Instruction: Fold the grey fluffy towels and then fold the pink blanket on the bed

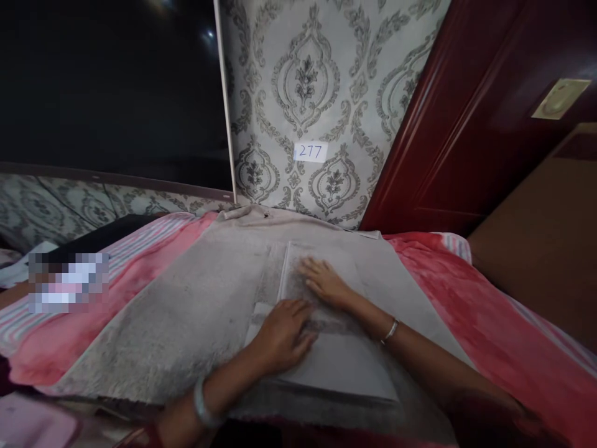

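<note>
My right hand (326,283) lies flat with its fingers outstretched on the far part of a pale, flat, sheet-like piece (342,367). Under and beside those fingers the surface shows a dark grey smudge. My left hand (282,336) rests palm down at the left side of the same piece, its thumb apart from its slightly bent fingers. A greyish band crosses the piece between the two hands. Whether it is one folded sheet or two pieces, I cannot tell; motion blurs it. A bracelet is on each wrist.
A grey cloth (186,311) with dark smudges covers the work surface, over a red blanket (443,292). A dark screen (112,87) hangs on the left. Behind are patterned wallpaper (305,74) with a paper label (310,152) reading 277, and a dark red door (433,124).
</note>
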`<state>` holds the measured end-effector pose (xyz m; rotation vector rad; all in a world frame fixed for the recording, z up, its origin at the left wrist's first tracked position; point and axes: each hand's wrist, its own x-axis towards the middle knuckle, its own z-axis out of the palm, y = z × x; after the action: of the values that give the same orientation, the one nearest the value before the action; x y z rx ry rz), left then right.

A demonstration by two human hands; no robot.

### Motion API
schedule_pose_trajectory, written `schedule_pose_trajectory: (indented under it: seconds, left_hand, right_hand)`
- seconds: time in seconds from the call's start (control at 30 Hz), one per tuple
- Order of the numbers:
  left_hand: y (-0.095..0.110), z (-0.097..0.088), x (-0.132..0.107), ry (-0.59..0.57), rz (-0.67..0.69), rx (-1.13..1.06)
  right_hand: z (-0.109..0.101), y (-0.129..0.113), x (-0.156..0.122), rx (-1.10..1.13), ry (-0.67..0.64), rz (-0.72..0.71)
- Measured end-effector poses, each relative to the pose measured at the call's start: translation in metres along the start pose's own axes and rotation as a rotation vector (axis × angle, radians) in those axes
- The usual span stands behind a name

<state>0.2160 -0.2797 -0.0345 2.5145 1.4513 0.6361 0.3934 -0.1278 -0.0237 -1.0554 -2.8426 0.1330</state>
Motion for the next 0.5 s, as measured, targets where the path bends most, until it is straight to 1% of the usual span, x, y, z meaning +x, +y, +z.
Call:
schedule_pose_trajectory:
  seconds: [0.07, 0.1, 0.13, 0.23, 0.37, 0.43, 0.5]
  left_hand:
    - [0.002, 0.003, -0.018, -0.079, 0.09, 0.009]
    - [0.002, 0.005, -0.025, -0.11, 0.099, 0.024]
    - [0.002, 0.008, -0.031, -0.133, 0.094, 0.039]
    - [0.001, 0.013, -0.039, -0.158, 0.073, 0.053]
    - [-0.002, 0.013, -0.039, -0.135, 0.083, 0.024]
    - [-0.003, 0.014, -0.038, -0.145, 0.076, 0.013]
    - [-0.005, 0.016, -0.038, -0.163, 0.068, 0.003]
  right_hand:
    - [0.007, -0.012, 0.0, 0.019, -0.044, -0.155]
    - [0.009, -0.013, 0.004, 0.02, -0.055, -0.193]
    - [0.01, -0.012, 0.011, 0.017, -0.058, -0.2]
    - [0.009, 0.006, 0.044, -0.009, -0.072, -0.112]
    - [0.005, 0.034, 0.089, -0.017, -0.105, 0.028]
    - [0.006, 0.043, 0.104, -0.003, -0.115, 0.092]
    - [0.008, 0.049, 0.112, 0.011, -0.11, 0.139]
